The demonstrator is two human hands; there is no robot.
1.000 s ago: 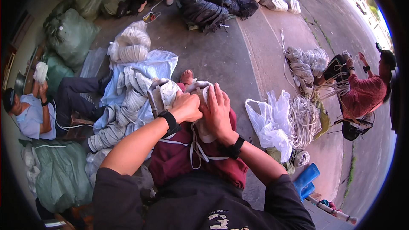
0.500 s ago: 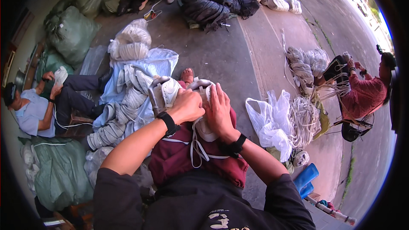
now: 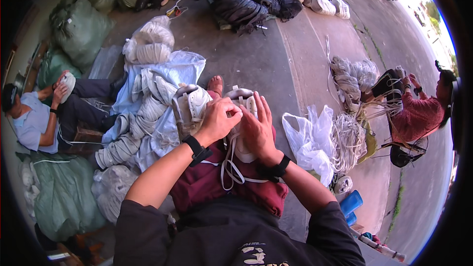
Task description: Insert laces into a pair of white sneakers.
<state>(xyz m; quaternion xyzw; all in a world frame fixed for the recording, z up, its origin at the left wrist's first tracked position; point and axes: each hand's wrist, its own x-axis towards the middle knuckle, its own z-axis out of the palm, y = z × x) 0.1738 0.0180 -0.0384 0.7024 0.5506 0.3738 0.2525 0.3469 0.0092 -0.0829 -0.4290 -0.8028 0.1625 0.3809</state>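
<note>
Two pale sneakers lie side by side on my lap. My left hand (image 3: 218,119) is over the laced front between them, thumb and forefinger pinched together; what they hold is too small to make out. My right hand (image 3: 258,132) lies along the right-hand sneaker (image 3: 242,151), fingers stretched out and slightly apart, touching its upper. The left-hand sneaker (image 3: 195,102) stands beside my left wrist, its grey-lined opening facing away from me. From the right-hand sneaker a loose white lace (image 3: 229,171) hangs in loops over my maroon trousers.
Heaped shoe uppers (image 3: 143,118) lie on a pale blue sheet to the left, near a seated person (image 3: 37,118). On the right are a white plastic bag (image 3: 313,143), bundled laces (image 3: 351,140) and another seated person (image 3: 419,116). Black sacks (image 3: 244,2) lie ahead.
My left fingers have lifted slightly into a pinch away from the lacing. My right fingers have spread a little. The right-hand sneaker shows more of its upper.
</note>
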